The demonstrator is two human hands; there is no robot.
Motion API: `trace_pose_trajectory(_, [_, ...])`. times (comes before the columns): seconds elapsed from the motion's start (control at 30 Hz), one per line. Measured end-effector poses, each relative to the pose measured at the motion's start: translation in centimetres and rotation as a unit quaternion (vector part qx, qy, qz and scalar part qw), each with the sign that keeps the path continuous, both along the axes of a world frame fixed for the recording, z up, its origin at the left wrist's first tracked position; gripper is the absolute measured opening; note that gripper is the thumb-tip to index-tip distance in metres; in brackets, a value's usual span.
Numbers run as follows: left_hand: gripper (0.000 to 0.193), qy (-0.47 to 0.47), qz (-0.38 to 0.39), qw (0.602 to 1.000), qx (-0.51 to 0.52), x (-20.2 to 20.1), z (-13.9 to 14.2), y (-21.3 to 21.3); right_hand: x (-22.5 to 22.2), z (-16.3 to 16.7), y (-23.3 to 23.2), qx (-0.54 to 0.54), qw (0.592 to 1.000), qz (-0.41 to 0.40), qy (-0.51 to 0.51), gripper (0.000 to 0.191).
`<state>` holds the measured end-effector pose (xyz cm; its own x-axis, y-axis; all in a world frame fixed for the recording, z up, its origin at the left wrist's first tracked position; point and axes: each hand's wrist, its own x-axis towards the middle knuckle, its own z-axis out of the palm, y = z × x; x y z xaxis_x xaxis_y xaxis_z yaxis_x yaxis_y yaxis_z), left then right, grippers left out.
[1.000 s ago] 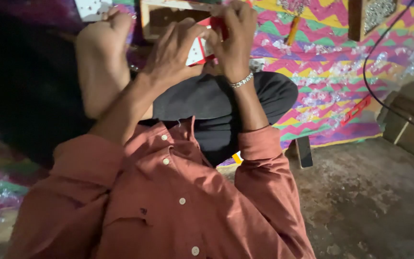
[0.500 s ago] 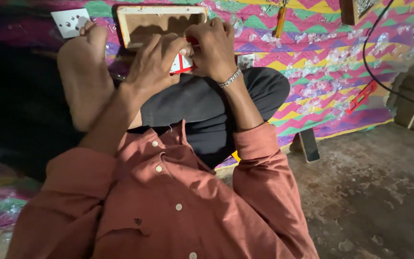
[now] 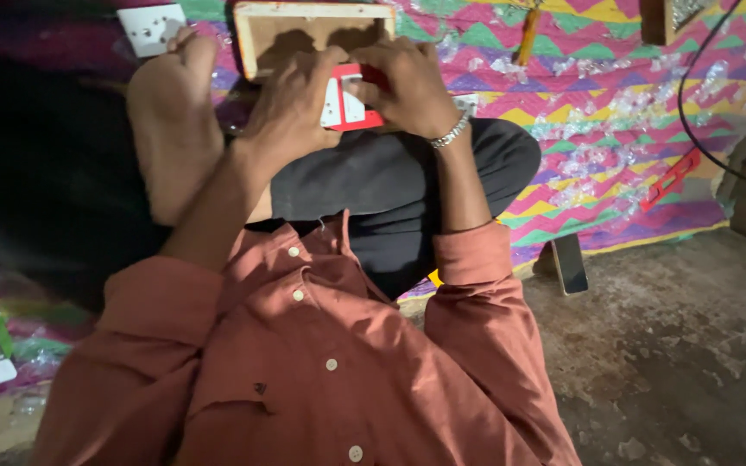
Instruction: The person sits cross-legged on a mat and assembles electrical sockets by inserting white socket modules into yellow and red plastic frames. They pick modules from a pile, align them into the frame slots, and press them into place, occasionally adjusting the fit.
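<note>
Right, both our hands, left hand [image 3: 291, 116] and right hand [image 3: 403, 82], clamp the switch [image 3: 347, 105]; light, stiff plastic, best gripped by edges.

hands [image 3: 347, 103] gripping red-white switch plate [image 3: 349, 105], wooden box [image 3: 304, 34]

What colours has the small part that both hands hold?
The small part is red with a white face, seen in the head view, the only one.

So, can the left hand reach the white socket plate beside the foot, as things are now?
Probably yes, but not at once. The left hand holds the red and white switch part with the right hand. The socket plate lies uncovered beyond the foot.
</note>
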<state>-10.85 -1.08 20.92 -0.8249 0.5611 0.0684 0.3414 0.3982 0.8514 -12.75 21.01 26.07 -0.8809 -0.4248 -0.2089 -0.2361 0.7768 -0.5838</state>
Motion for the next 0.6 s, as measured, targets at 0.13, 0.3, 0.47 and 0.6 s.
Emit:
trace_pose_trajectory(0.13, [0.089, -0.033, -0.023, 0.999, -0.028, 0.1, -0.1, -0.3, -0.4, -0.6, 0.2, -0.037, 0.999, 0.013, -0.021, 0.031])
trace_pose_trajectory(0.3, [0.093, 0.041, -0.004, 0.999, -0.026, 0.6, -0.1, -0.4, -0.6, -0.4, 0.7, -0.075, 0.995, 0.003, -0.065, 0.034])
trace_pose_trajectory(0.47, [0.092, 0.066, -0.010, 0.996, -0.057, 0.8, -0.3, -0.1, -0.7, 0.1, 1.0, -0.105, 0.991, -0.010, -0.086, 0.030])
trace_pose_trajectory(0.6, [0.093, 0.063, -0.014, 0.997, -0.047, 0.7, -0.4, -0.1, -0.9, 0.6, 1.1, -0.127, 0.989, 0.016, -0.080, 0.030])
